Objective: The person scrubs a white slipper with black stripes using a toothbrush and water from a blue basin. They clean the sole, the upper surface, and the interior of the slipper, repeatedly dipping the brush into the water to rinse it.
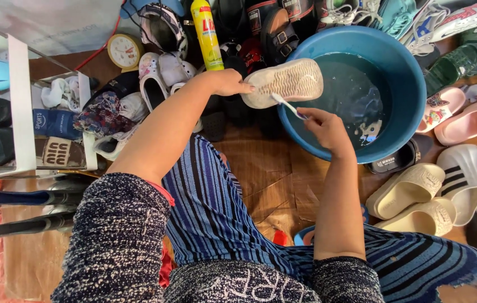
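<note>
My left hand (228,82) grips a pale shoe (284,82) by its heel end, sole turned up toward me, held over the near-left rim of the blue basin (412,106). The shoe's long axis runs left to right and tilts slightly up toward the toe, which juts out over the water.

My right hand (326,127) is closed around a toothbrush (286,105) — white handle, held like a pen. The brush slants up and left from my fingers, its head touching the lower edge of the sole. So the shoe lies up and to the left of my right hand, just beside it; my left hand is the one in contact with the shoe itself.

The basin holds dark water with a few patches of foam.

Packages and labels, by place:
- a tall yellow bottle (207,35) with a red label stands upright just behind my left wrist;
- a small round clock (124,51), cream face and yellow rim, lies to the left of it;
- folded dark cloth items with pale printed bands (56,151) sit stacked at far left, in a white frame.

Right of the basin — pink slippers (466,120), cream slides (408,189), and a white striped slide (465,178), all on the floor.
</note>
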